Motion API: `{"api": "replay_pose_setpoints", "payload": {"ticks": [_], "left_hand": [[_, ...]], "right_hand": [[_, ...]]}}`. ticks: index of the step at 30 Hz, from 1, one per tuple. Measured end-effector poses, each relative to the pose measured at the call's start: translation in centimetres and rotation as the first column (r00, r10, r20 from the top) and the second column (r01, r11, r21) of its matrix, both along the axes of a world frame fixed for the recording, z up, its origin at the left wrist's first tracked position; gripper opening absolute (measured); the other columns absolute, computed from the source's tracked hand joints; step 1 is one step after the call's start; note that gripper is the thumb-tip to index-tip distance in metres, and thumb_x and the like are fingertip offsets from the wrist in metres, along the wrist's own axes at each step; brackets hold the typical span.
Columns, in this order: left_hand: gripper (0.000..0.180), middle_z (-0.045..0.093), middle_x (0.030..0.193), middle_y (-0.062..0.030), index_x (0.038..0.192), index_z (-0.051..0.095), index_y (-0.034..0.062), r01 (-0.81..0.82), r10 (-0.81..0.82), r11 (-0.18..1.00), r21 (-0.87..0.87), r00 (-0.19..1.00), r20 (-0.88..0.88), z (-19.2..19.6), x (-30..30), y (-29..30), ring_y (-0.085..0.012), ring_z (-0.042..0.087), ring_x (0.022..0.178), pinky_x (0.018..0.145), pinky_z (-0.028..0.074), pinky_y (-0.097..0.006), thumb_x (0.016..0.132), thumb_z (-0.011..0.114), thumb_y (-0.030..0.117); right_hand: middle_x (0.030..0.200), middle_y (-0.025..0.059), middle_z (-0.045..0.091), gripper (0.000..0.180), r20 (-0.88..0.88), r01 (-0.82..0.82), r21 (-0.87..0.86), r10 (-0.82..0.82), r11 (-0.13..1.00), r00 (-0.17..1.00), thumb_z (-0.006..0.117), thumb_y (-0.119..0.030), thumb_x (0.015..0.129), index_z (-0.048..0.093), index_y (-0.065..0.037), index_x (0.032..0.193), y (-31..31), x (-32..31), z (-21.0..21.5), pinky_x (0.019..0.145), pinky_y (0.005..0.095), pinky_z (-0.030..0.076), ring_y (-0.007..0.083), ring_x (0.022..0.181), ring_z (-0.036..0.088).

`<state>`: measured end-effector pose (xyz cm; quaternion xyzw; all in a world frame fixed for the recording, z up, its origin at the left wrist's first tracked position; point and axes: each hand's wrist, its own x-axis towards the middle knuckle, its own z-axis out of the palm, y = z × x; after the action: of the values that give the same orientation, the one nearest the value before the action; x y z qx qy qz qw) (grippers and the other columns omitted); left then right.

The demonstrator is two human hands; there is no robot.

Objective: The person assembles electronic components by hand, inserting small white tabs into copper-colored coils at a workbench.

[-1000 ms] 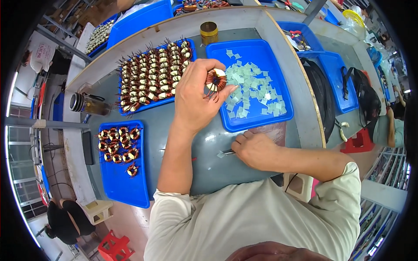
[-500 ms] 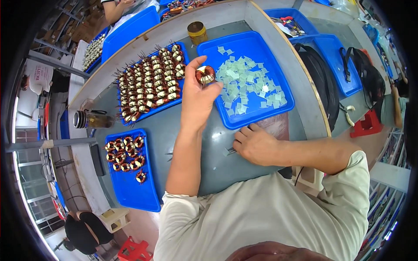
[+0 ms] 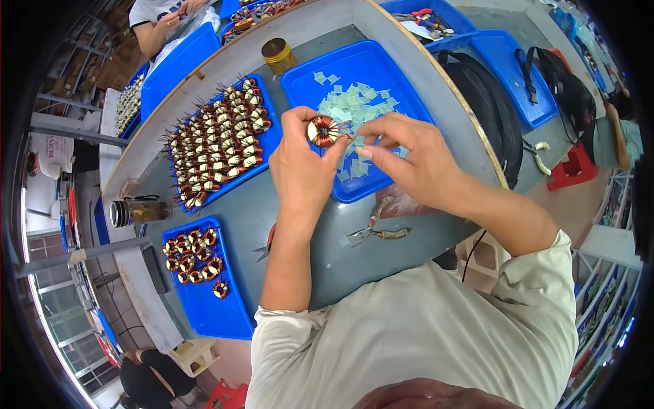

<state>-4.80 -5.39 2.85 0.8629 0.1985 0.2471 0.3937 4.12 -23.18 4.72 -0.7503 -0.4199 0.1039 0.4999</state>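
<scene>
My left hand [image 3: 303, 160] holds a ring-shaped coil [image 3: 322, 131], wound with copper-red wire and banded in pale cream, between thumb and fingers. Its thin wire leads point right, toward my right hand [image 3: 415, 160]. The thumb and index finger of that hand come together at the lead ends; whether they pinch a lead or a small pale square is too small to tell. Behind both hands, a blue tray [image 3: 402, 75] carries many pale green squares [image 3: 357, 102]. On the grey bench below my right hand lie pliers [image 3: 378, 228] with worn handles.
At left, a large blue tray [image 3: 274, 136] holds rows of coils, and a smaller one [image 3: 218, 313] has several more. A yellow tin [image 3: 278, 56] and a jar [image 3: 139, 211] stand near the bench divider [image 3: 470, 123]. Red-handled pliers [image 3: 262, 253] lie beside my left forearm.
My right hand has risen from the bench to the coil's leads, uncovering the pliers on the bench. My left hand has turned the coil so its leads point right.
</scene>
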Motion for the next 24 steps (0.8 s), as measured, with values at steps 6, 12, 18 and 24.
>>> {"api": "replay_pose_setpoints", "payload": {"ticks": [6, 12, 18, 24], "left_hand": [[0.054, 0.067, 0.101, -0.0117, 0.111, 0.056, 0.0061, 0.034, -0.047, 0.98, 0.196, 0.997, 0.058, -1.0, 0.2, -1.2, -0.0312, 0.07, 0.095, 0.08, 0.055, -0.042, 0.072, 0.092, 0.014], [0.051, 0.065, 0.106, -0.0107, 0.111, 0.056, 0.0053, 0.066, -0.099, 0.987, 0.149, 0.968, 0.229, -2.2, 0.1, -1.1, -0.031, 0.065, 0.101, 0.088, 0.052, -0.042, 0.072, 0.089, 0.01], [0.051, 0.066, 0.105, -0.0105, 0.119, 0.061, 0.0059, 0.193, -0.175, 0.979, -0.061, 0.96, 0.22, -1.6, 0.2, -1.5, -0.028, 0.066, 0.099, 0.087, 0.053, -0.039, 0.074, 0.085, 0.005], [0.043, 0.067, 0.102, -0.0101, 0.115, 0.065, 0.0055, 0.243, -0.237, 0.97, -0.008, 0.951, 0.2, -1.4, 0.1, -1.5, -0.0268, 0.067, 0.091, 0.081, 0.055, -0.037, 0.075, 0.08, 0.001]], "right_hand": [[0.102, 0.0148, 0.073, 0.016, 0.121, -0.005, 0.043, -0.001, 0.999, 0.993, 0.076, -0.004, 0.091, 0.073, 0.002, 0.106, -0.4, -0.1, 0.2, 0.076, 0.0352, 0.058, 0.0266, 0.087, 0.075], [0.094, 0.0128, 0.072, 0.014, 0.191, 0.018, 0.095, -0.036, 0.995, 0.981, 0.077, -0.011, 0.09, 0.072, -0.003, 0.102, -0.4, 0.5, 0.3, 0.073, 0.041, 0.057, 0.0322, 0.084, 0.072], [0.095, 0.0134, 0.071, 0.015, 0.171, 0.029, 0.108, -0.048, 0.994, 0.984, 0.076, -0.01, 0.09, 0.069, -0.002, 0.101, -0.4, 0.1, -0.3, 0.073, 0.0425, 0.056, 0.0352, 0.085, 0.072], [0.096, 0.0137, 0.072, 0.015, 0.203, -0.007, 0.083, -0.01, 0.996, 0.979, 0.077, -0.006, 0.087, 0.07, -0.001, 0.1, -0.6, 0.5, -0.4, 0.074, 0.0404, 0.057, 0.032, 0.086, 0.073]]}}
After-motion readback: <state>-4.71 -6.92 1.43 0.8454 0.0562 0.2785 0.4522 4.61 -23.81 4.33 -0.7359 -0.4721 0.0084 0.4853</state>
